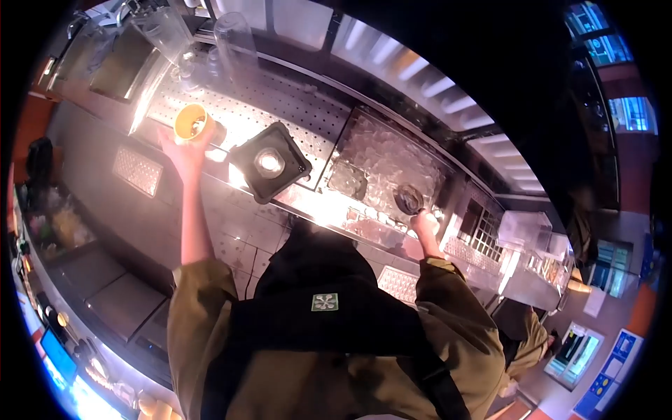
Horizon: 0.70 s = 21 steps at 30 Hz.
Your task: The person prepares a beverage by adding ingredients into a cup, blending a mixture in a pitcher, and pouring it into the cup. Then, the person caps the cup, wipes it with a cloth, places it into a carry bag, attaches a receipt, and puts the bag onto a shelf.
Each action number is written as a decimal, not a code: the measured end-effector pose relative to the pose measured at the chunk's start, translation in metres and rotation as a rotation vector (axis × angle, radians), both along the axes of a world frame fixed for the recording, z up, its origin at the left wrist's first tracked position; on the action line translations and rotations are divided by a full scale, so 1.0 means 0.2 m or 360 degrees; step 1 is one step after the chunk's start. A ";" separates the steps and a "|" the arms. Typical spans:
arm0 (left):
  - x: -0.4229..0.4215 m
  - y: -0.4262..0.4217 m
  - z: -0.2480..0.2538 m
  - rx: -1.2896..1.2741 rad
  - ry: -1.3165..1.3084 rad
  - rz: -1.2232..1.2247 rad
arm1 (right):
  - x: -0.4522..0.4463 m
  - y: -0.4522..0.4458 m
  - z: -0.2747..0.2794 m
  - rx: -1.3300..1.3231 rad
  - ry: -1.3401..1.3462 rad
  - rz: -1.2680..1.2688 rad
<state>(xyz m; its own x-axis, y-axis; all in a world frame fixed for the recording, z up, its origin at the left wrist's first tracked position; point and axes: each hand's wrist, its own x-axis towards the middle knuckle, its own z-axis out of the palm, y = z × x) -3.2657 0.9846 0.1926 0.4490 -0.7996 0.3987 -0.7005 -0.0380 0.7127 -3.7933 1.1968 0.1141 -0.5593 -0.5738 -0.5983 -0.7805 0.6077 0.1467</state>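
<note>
On the left, my left hand (183, 150) is closed around a yellow cup (183, 129) with something inside it. The cup is held over the edge of a perforated metal counter (280, 94). To the right, an ice bin (343, 143) full of clear ice cubes is set into the counter. My right hand (425, 227) grips the handle of a round, dark-looking scoop (408, 199), whose bowl rests among the ice. Between my hands stands a black, square-based device (269, 182) with a shiny round centre.
Clear plastic pitchers (234, 42) stand at the back left. A small clear tub (346, 180) sits in the ice bin. Transparent containers (525, 234) are at the right end of the counter. Another person's sleeve (535, 343) shows at lower right.
</note>
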 end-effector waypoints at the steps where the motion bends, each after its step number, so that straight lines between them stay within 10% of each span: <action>1: -0.04 0.09 0.04 0.0033 0.0091 0.0017 | 0.04 -0.06 -0.06 -0.0057 -0.0012 -0.0021; 14: -0.32 0.92 -0.28 0.0736 0.0490 0.0030 | -0.01 -0.20 -0.43 -0.1304 -0.0631 -0.0118; 21: -0.55 0.59 -0.44 0.0971 0.0075 0.0447 | -0.25 0.27 0.14 -0.1833 -0.1168 -0.0563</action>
